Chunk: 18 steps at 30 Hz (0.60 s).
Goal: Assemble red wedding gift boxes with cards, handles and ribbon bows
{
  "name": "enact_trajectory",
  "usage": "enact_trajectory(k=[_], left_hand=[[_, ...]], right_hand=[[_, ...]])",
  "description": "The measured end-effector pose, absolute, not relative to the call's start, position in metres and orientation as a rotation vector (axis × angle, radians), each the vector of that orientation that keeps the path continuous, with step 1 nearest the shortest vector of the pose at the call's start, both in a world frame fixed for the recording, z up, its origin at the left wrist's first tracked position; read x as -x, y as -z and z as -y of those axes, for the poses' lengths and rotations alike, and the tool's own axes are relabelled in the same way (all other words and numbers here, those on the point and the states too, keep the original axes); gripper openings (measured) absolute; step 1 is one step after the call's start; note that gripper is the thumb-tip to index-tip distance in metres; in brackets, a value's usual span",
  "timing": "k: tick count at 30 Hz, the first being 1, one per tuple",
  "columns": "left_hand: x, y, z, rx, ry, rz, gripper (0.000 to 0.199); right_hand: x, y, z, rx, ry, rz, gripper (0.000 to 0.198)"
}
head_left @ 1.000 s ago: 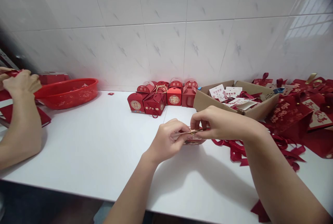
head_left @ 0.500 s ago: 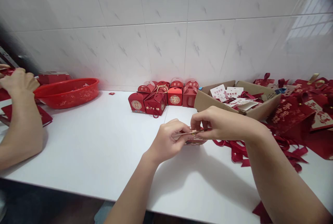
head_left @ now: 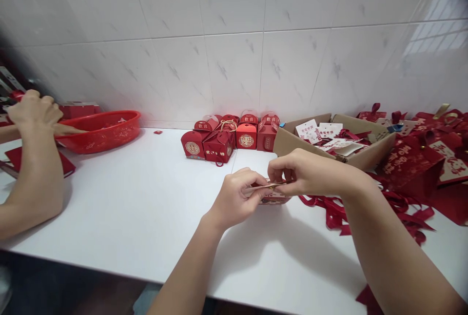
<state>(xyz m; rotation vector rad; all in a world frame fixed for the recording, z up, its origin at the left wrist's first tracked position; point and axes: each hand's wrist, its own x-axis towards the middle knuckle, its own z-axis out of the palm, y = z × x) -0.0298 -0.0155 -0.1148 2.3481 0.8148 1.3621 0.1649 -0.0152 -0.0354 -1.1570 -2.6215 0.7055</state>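
Note:
Both of my hands meet over a small red gift box (head_left: pixel 275 199) on the white table, and they cover most of it. My left hand (head_left: pixel 239 195) pinches the left end of the box's top edge, a thin pale flap, between thumb and fingers. From the right, my right hand (head_left: pixel 292 173) closes its fingertips on the same edge. What sits between the right fingertips is too small to make out clearly. Several finished-looking red gift boxes (head_left: pixel 218 145) with handles stand in a cluster by the wall.
An open cardboard box (head_left: pixel 369 156) with white printed cards and ribbons stands right of the cluster. Loose dark red ribbons (head_left: pixel 334 215) lie beside my right forearm, with red bags (head_left: pixel 411 161) behind. At left, a co-worker's arm (head_left: pixel 36 159) reaches by a red plastic basin (head_left: pixel 106 134).
My hands stay almost in place on the box's top edge. At the left, the co-worker's hands have shifted right, one now reaching into the basin.

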Motion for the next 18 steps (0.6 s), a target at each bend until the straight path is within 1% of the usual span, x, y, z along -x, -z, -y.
enact_trajectory(k=[4,9,14,18], left_hand=[[0.0296,0.1152,0.0160,-2.320,-1.363,-0.822,0.010],[0.0290,0.1153,0.0159,-2.304,-1.322,-0.849,0.007],[0.0287,0.1147,0.0158,-2.293,-1.318,-0.758,0.010],[0.0284,0.1156,0.0155,-2.257,-1.328,-0.753,0.012]], right_hand=[[-0.1651,0.0358,0.0151,1.165,-0.675,2.608,0.013],[-0.1668,0.0374,0.0137,1.185,-0.718,2.615,0.015],[-0.1675,0.0376,0.0123,1.110,-0.691,2.631,0.014],[-0.1666,0.0382,0.0113,1.050,-0.647,2.641,0.020]])
